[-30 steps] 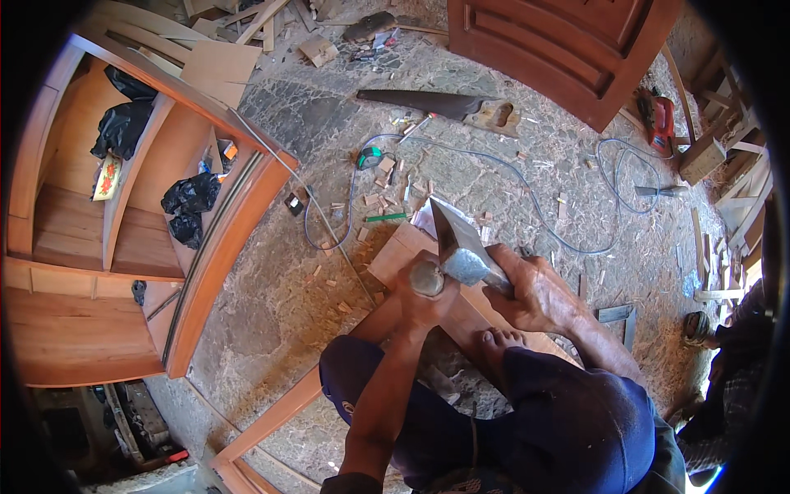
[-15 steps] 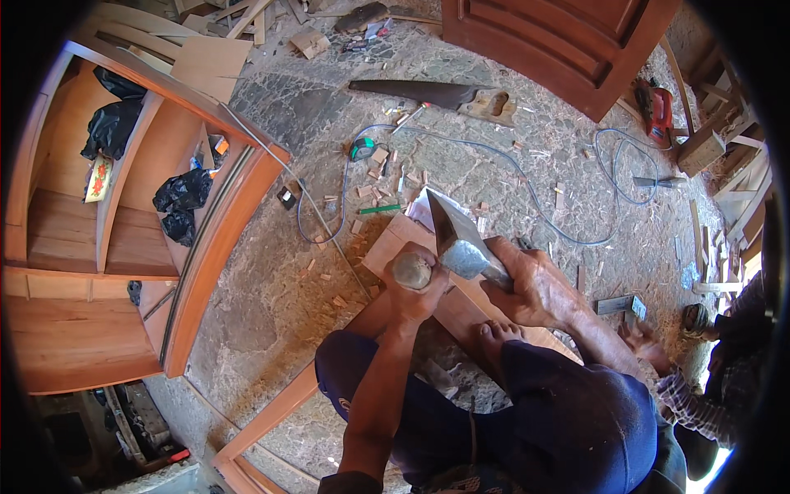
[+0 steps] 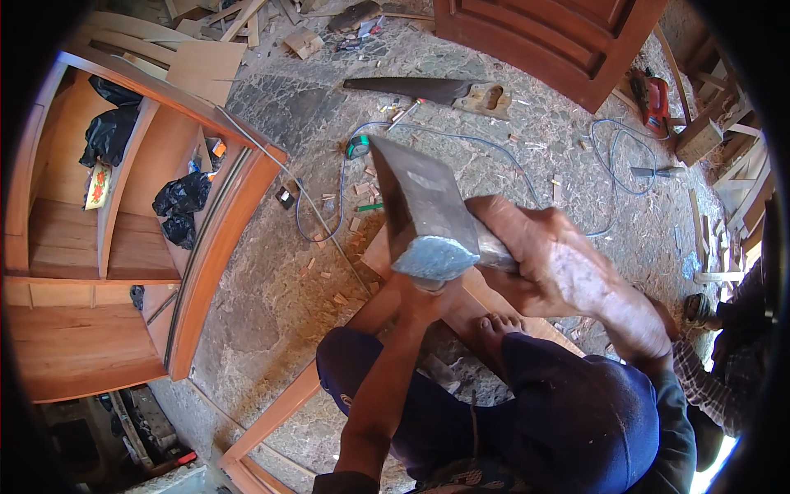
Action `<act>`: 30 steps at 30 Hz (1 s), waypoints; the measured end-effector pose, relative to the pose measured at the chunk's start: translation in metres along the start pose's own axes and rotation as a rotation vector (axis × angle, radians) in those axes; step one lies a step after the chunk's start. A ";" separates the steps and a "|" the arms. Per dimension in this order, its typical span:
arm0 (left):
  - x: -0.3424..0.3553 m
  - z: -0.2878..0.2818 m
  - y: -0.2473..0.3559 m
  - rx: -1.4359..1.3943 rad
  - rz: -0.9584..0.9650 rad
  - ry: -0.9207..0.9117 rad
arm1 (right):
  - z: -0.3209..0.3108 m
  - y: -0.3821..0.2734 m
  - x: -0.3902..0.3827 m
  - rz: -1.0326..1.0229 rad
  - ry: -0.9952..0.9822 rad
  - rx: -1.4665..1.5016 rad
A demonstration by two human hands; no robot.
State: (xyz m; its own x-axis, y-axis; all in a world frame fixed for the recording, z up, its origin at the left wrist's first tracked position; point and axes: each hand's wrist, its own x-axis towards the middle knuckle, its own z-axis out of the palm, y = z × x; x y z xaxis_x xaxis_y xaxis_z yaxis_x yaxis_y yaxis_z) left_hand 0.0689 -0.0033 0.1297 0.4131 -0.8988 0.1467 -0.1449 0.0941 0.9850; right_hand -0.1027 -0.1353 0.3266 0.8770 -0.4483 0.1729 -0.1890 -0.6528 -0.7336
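My right hand (image 3: 559, 259) is wrapped round the short handle of a hatchet (image 3: 432, 198), raised close to the camera. Its battered, mushroomed poll points toward me. Behind and below the hatchet head, my left hand (image 3: 424, 303) is closed in a fist, mostly covered. The earlier frame shows the round wooden butt of a handle in that fist, seemingly a chisel; now the hatchet hides it. Under my hands lies a reddish wooden frame piece (image 3: 467, 317), with my bare foot (image 3: 500, 323) against it.
A handsaw (image 3: 420, 88), a green tape measure (image 3: 357, 147) and wood chips lie on the stone floor. An orange-brown cabinet (image 3: 226, 247) stands left, a panelled door (image 3: 551, 45) at the back. A blue cable (image 3: 461, 136) crosses the floor. Another person (image 3: 728, 354) is at the right.
My right hand has lifted the hatchet up toward the camera, and its head now covers the handle's butt and part of my left hand. The left hand stays in nearly the same place.
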 end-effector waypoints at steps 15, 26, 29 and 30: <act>0.019 -0.030 -0.021 0.059 0.070 0.312 | 0.036 0.034 -0.032 0.206 -0.151 0.036; 0.030 0.008 0.017 -0.007 0.142 0.205 | 0.035 0.054 -0.051 0.535 -0.025 0.228; 0.023 -0.001 0.003 -0.041 0.180 0.292 | 0.045 0.059 -0.049 0.542 -0.047 0.253; 0.021 -0.002 0.001 0.004 0.184 0.306 | 0.046 0.059 -0.048 0.539 -0.045 0.250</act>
State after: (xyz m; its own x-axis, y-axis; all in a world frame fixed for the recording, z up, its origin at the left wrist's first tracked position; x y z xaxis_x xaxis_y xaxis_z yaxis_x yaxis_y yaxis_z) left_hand 0.0792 -0.0216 0.1341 0.6299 -0.6967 0.3432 -0.2457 0.2404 0.9391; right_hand -0.1359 -0.1243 0.2445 0.7053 -0.6465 -0.2909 -0.5078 -0.1743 -0.8437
